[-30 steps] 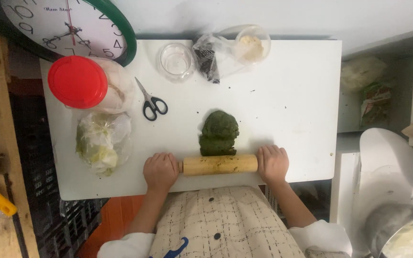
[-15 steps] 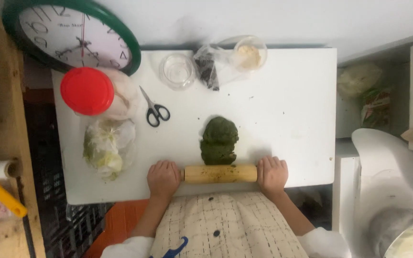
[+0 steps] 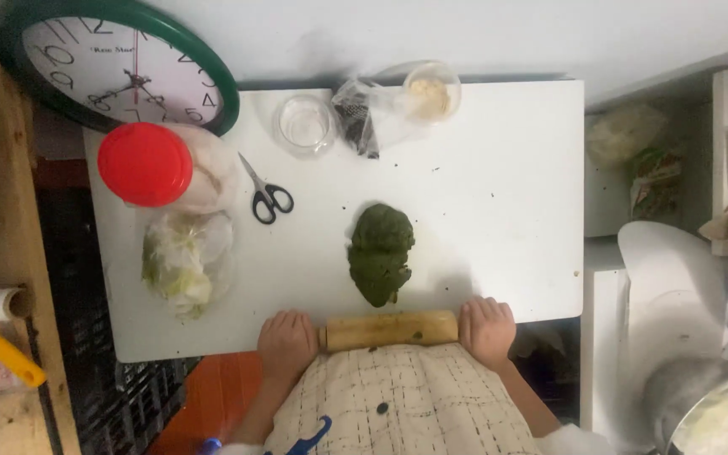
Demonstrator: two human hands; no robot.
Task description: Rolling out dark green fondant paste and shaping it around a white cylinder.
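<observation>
Head view. Rolling pin (image 3: 391,329): pale wood cylinder, lying crosswise at the white counter's (image 3: 499,202) near edge. Left hand (image 3: 286,344) and right hand (image 3: 487,330): each grip closed over one pin end for even pressure. Dough (image 3: 380,252): dark green, lumpy mound, just beyond the pin, centre. Scissors (image 3: 266,192): black-handled, far left.

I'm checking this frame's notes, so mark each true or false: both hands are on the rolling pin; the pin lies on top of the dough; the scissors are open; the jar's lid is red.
1. Both hands are on the rolling pin. True: the left hand and right hand grip the ends of the wooden rolling pin.
2. The pin lies on top of the dough. False: the green dough lies just beyond it on the white table.
3. The scissors are open. False: the black-handled scissors lie closed.
4. The jar's lid is red. True: the jar has a red lid.
</observation>
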